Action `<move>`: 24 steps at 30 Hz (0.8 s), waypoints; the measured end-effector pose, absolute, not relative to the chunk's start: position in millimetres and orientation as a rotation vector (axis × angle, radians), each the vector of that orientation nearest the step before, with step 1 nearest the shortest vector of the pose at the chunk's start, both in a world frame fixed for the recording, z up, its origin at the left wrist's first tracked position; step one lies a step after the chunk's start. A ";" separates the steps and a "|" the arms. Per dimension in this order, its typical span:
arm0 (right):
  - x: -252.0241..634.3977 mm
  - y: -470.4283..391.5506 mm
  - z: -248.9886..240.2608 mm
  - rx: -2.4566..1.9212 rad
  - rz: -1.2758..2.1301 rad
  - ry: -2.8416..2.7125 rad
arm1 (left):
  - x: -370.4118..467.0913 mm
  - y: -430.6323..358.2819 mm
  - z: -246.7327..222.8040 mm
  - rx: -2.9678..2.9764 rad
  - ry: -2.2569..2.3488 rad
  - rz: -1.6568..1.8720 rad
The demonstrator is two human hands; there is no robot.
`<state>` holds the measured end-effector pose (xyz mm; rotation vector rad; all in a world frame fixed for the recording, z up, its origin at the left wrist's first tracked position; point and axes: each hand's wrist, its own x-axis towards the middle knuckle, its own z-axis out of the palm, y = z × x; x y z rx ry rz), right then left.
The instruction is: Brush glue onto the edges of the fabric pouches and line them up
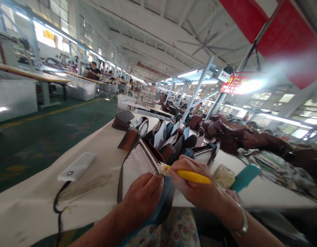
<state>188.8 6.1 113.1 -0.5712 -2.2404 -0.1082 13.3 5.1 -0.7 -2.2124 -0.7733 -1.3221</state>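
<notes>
At the near edge of the cream-covered desk (96, 206), a pale-lined bag piece (137, 164) stands tilted, its rim pinched in the grip of the left hand (145, 192), while the grip of the right hand (196, 192) is wrapped around a yellow-handled brush (195, 177), its whitish bristles at that rim, just beside the left fingertips. Working this edge well would seem to call for light, even strokes along the rim, keeping it taut and the fingertips clear of the bristles.
</notes>
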 end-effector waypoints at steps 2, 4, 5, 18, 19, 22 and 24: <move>188.9 13.4 115.1 -0.591 -0.134 -2.321 | 12.5 3.8 0.8 -2.237 -0.779 -1.312; 189.2 17.5 120.6 -0.640 -0.161 -2.330 | 12.6 2.6 2.9 -2.267 -0.809 -1.309; 188.3 18.4 123.9 -0.652 -0.153 -2.333 | 13.1 1.9 3.8 -2.275 -0.820 -1.316; 148.1 37.3 145.4 -0.801 -0.089 -2.811 | 22.5 -1.2 -4.4 -2.402 -0.827 -1.293; 147.0 39.5 145.7 -0.800 -0.111 -2.876 | 23.2 -1.9 -5.2 -2.404 -0.810 -1.282; 154.8 46.0 150.5 -0.849 -0.161 -2.866 | 21.9 -3.1 -7.2 -2.387 -0.731 -1.243; 169.3 48.9 154.0 -0.942 -0.091 -2.611 | 15.0 -1.4 -6.9 -2.352 -0.699 -1.278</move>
